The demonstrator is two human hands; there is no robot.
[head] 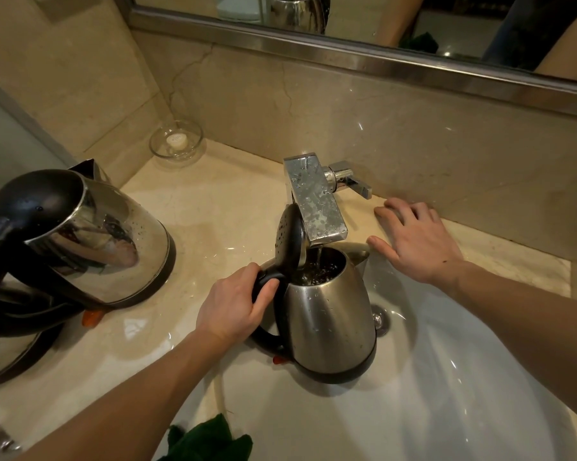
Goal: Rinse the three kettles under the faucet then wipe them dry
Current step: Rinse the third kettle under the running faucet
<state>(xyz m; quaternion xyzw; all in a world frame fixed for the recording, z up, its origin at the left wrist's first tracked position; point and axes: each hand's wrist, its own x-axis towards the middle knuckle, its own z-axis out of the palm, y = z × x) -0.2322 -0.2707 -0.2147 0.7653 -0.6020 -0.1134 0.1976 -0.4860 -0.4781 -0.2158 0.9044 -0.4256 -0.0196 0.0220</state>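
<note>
**Kettle filling under the faucet, left hand on the handle**

- The left hand wraps the black handle, fingers curled through the loop and thumb on top. The kettle hangs upright over the sink, body just right of the knuckles and clear of the fingers.
- The lid is flipped up against the side of the faucet, so the mouth sits straight under the spout. The water drops inside and the surface is churning. Likely reason for the hold: rinse the inside without splashing.
- The right hand lies flat on the counter, fingers spread and holding nothing. It is near the lever but not touching, probably parked there to shut off the flow.
- The second kettle stands on the counter at left, wet with drops and well apart from the hands. Steel shows under it; whether that is the third kettle cannot be told.
- A green cloth lies at the near sink edge, presumably for drying.
</note>
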